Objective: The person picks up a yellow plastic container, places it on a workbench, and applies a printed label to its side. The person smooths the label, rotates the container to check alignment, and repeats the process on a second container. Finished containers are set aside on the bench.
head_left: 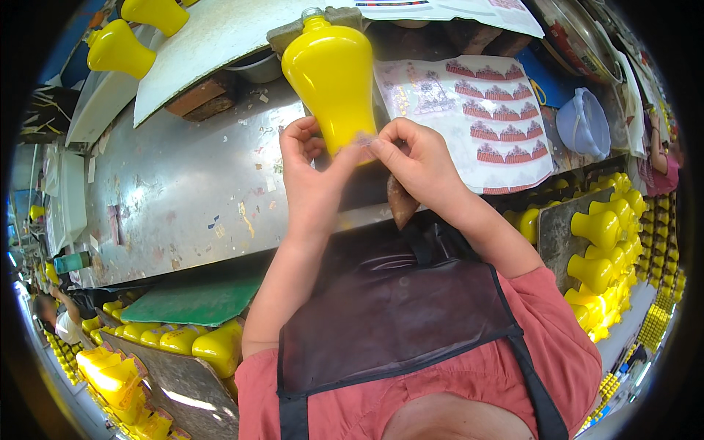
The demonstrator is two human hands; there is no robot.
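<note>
A glossy yellow vase lies tilted on the metal worktable, its narrow foot pointing toward me. My left hand and my right hand meet at that foot. Both hold a small clear decal against the vase with fingertips. A brown rag or sponge hangs under my right palm. Just right of the vase lies a white sheet of red printed decals.
More yellow vases lie at the far left. Yellow vases stand packed on boards at right, others at lower left beside a green mat. A pale blue plastic jug sits at right. Another person is at far left.
</note>
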